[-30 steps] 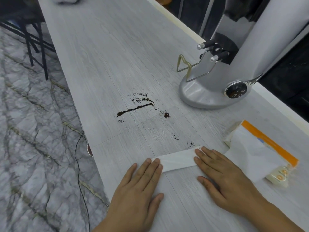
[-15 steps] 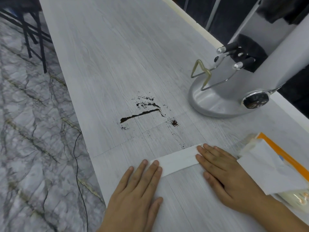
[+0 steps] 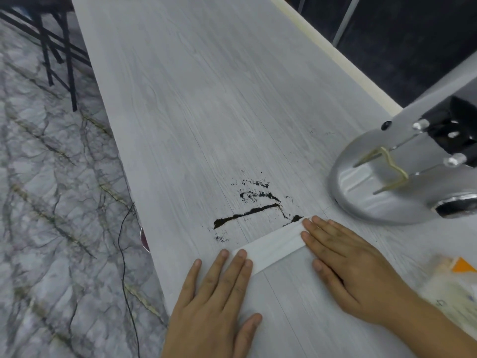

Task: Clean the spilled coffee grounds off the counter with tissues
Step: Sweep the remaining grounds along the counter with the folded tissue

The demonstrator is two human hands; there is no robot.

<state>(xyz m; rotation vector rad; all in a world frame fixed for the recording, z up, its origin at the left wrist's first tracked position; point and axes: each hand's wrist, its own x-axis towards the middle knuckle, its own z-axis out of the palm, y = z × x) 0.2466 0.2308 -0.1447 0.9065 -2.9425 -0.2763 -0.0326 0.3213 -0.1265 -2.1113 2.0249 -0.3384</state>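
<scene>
A folded white tissue (image 3: 273,248) lies flat on the pale wood-grain counter (image 3: 206,104). My left hand (image 3: 219,301) presses its left end with flat fingers, and my right hand (image 3: 346,262) presses its right end. Dark coffee grounds (image 3: 247,213) form a thin line and scattered specks just beyond the tissue. The tissue's far right corner touches a small clump of grounds (image 3: 295,218).
A silver coffee grinder (image 3: 402,182) with a wire fork stands at the right. A tissue pack (image 3: 456,282) with an orange stripe lies at the right edge. The counter's left edge drops to a marble floor (image 3: 51,202) with a black cable (image 3: 126,254).
Both hands have slid the tissue forward along the counter toward the grounds; its far edge now reaches the nearest clump. The specks nearer to me are now under or behind the tissue.
</scene>
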